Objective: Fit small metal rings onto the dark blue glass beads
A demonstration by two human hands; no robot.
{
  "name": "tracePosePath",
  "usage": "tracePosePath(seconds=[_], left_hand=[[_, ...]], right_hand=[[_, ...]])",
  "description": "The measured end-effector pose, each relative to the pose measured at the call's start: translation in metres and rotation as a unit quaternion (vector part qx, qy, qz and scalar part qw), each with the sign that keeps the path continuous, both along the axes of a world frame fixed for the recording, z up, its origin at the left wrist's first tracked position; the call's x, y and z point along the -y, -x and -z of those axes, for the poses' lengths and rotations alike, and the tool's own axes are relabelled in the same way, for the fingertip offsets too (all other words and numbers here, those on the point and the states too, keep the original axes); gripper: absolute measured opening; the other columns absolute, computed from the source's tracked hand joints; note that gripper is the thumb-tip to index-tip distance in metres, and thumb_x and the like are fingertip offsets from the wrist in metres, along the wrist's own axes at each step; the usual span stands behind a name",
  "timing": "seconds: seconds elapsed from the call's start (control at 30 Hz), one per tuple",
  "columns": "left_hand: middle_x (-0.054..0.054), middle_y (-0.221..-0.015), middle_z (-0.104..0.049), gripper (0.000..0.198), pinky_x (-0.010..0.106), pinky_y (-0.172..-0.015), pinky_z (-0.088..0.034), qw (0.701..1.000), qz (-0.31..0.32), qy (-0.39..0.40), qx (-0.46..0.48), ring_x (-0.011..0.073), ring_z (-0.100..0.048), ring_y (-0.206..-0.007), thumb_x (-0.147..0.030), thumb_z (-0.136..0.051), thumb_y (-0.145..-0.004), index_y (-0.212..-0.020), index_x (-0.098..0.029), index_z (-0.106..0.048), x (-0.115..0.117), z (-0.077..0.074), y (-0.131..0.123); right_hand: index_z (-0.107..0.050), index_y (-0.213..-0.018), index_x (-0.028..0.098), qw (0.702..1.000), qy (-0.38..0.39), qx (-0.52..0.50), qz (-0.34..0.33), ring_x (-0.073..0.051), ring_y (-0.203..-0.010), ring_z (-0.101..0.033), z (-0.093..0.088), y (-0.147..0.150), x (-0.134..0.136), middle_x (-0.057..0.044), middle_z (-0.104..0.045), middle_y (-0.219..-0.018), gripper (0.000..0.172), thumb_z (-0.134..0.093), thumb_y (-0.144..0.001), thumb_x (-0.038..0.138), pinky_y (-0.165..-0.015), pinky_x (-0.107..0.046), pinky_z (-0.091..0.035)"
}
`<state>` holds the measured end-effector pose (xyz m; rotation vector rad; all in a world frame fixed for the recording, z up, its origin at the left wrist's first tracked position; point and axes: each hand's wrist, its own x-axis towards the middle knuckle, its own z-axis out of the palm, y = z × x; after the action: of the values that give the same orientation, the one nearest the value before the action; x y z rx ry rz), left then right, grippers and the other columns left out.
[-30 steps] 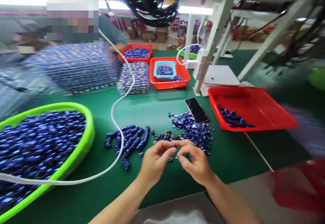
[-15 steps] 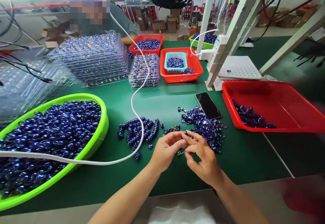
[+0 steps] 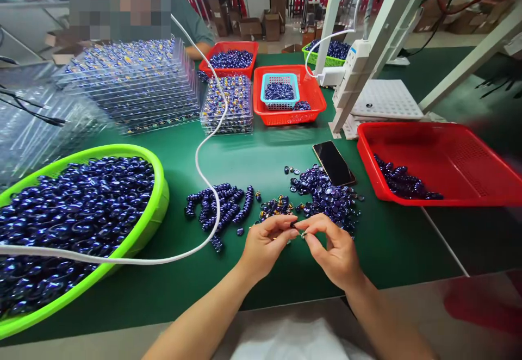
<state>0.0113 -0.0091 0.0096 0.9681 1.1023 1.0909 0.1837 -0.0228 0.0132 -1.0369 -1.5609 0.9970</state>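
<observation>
My left hand [image 3: 265, 246] and my right hand [image 3: 332, 251] meet over the green table [image 3: 261, 153], fingertips pinched together on a small dark blue bead with a metal loop [image 3: 298, 228]. Just beyond the fingers lies a loose pile of flat blue beads [image 3: 326, 197]. To its left sit rows of stacked blue beads [image 3: 220, 208] and a small cluster of beads with gold fittings [image 3: 277, 206].
A green basket [image 3: 161, 202] full of blue beads is at my left, crossed by a white cable [image 3: 204, 148]. A red tray [image 3: 444, 159] with some beads stands right, a phone [image 3: 333, 162] beside it. Stacked clear trays [image 3: 134, 82], more red baskets [image 3: 289, 96] and another person sit across.
The view has steadied and dropped slightly. My hands stay together over the same spot, the fingers shifting their pinch on the small bead.
</observation>
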Motion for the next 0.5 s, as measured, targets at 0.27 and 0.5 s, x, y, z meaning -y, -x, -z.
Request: tracePosePath(seconds=[0.27,0.5], left_hand=[[0.004,-0.072,-0.074,0.024,0.030,-0.069,-0.058,0.992,0.035,0.067,0.102,0.0158,-0.070,-0.065,-0.033,-0.084,-0.068,-0.080,-0.015,-0.073,-0.0054,-0.0041,-0.0017],[0.004,-0.075,-0.074,0.037,0.028,-0.069,-0.055,0.988,0.030,0.069,0.133,0.0135,-0.068,-0.065,-0.028,-0.086,-0.066,-0.096,-0.012,-0.072,-0.0069,0.0020,-0.0023]], right_hand=[[-0.057,-0.093,0.025,0.996,-0.056,0.072,0.019,-0.021,-0.098,-0.062,0.0009,0.0002,-0.0008,-0.005,-0.067,-0.103,0.016,-0.055,-0.089,0.009,-0.086,-0.039,-0.051],[-0.057,-0.099,0.023,0.967,-0.212,0.139,-0.011,-0.024,-0.102,-0.059,0.0033,-0.0002,-0.0045,-0.007,-0.067,-0.107,0.029,-0.060,-0.081,0.000,-0.089,-0.046,-0.049]])
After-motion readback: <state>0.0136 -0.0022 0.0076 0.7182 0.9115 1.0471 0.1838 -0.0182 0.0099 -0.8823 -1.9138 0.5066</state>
